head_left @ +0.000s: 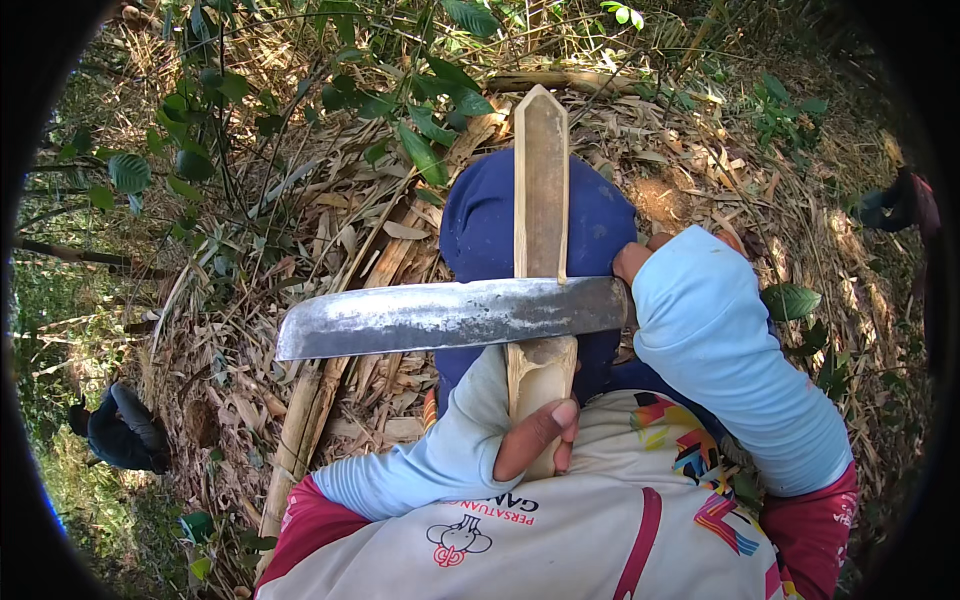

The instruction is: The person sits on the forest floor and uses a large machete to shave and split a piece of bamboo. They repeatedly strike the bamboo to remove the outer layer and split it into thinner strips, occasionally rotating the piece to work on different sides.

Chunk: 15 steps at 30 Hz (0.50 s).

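Observation:
My left hand [537, 440], in a light blue sleeve, is closed around the lower end of a flat wooden piece [541, 190]. This piece stands lengthwise before me, with a pointed far end, pale cut edges and a scooped pale hollow near my thumb. In my right hand [632, 262] is a machete [450, 315], its handle mostly hidden by fingers and sleeve. The broad, worn blade lies across the wooden piece, tip to the left, seemingly touching it. Behind both is my knee in dark blue trousers [475, 215].
Dry leaves and split stalks [300, 430] cover the ground. Leafy green stems [215, 100] rise at the far left. Another person [125, 430] is bent over at the left, and part of a dark figure [895, 200] shows at the right edge.

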Tool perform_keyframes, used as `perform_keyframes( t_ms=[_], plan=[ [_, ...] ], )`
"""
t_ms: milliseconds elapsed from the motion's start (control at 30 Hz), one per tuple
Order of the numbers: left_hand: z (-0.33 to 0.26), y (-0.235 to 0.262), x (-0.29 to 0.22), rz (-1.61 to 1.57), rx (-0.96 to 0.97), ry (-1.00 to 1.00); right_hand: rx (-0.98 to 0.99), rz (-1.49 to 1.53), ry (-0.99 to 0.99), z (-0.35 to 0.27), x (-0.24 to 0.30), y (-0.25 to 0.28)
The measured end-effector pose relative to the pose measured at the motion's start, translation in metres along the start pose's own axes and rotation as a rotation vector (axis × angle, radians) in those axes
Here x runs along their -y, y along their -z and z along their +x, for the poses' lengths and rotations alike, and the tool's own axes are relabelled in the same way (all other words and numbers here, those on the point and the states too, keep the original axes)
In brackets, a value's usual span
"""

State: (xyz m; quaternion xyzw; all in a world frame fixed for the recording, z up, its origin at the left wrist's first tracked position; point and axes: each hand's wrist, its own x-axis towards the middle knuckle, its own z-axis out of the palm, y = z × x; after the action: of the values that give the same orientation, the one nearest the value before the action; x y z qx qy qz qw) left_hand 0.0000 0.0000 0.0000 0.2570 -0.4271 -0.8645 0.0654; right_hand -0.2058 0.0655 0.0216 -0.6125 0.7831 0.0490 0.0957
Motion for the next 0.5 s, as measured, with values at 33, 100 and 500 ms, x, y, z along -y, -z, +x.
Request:
perform_keyframes(
  t_ms=[33,100,500],
  plan=[
    [0.000,-0.001,-0.001,0.002,-0.004,0.008,0.010,-0.005,-0.016,0.000,0.001,0.001],
    [0.000,-0.001,-0.003,0.016,0.001,0.020,0.026,0.001,-0.032,0.002,0.002,0.006],
    [0.002,0.002,-0.004,0.046,0.047,0.031,0.040,-0.024,-0.028,0.009,-0.005,0.010]
  ],
)
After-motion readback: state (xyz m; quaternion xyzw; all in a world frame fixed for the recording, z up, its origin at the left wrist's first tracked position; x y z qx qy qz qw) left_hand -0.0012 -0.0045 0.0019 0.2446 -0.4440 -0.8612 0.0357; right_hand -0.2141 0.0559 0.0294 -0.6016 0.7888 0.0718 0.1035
